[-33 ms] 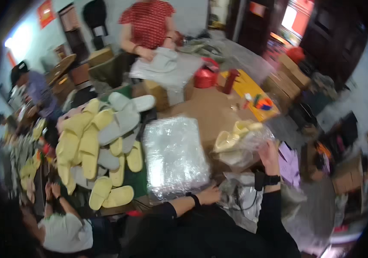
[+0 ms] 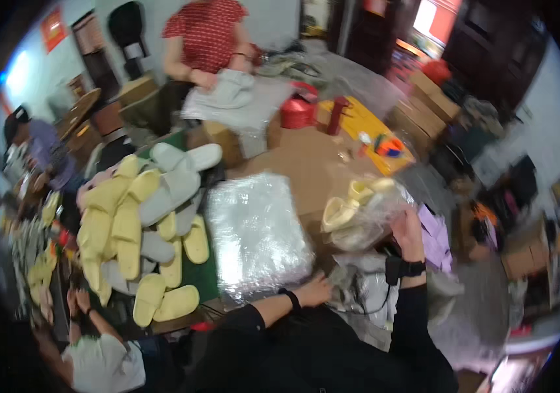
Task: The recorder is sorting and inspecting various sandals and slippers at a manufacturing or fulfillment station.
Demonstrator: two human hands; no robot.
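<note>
My right hand (image 2: 408,230) grips the side of a clear plastic bag (image 2: 381,226) that holds a pair of pale yellow slippers (image 2: 352,204). Blur hides part of that grip. My left hand (image 2: 316,291) is beside the lower right corner of a stack of clear plastic bags (image 2: 254,229), with its slightly blurred fingers apart and nothing seen in them. To the left of the stack lies a heap of yellow slippers (image 2: 129,236) and grey slippers (image 2: 172,183). One yellow pair (image 2: 162,302) lies at the near table edge.
Across the brown table (image 2: 280,160), a person in red (image 2: 208,39) handles a grey slipper (image 2: 231,88). A red container (image 2: 298,111), a dark red bottle (image 2: 337,116) and a yellow board (image 2: 365,134) stand at the far side. Cardboard boxes (image 2: 424,108) are to the right.
The whole view has shifted, so most things appear a little further left. My left hand has drawn slightly away from the bag stack's corner; my right hand keeps hold of the bag.
</note>
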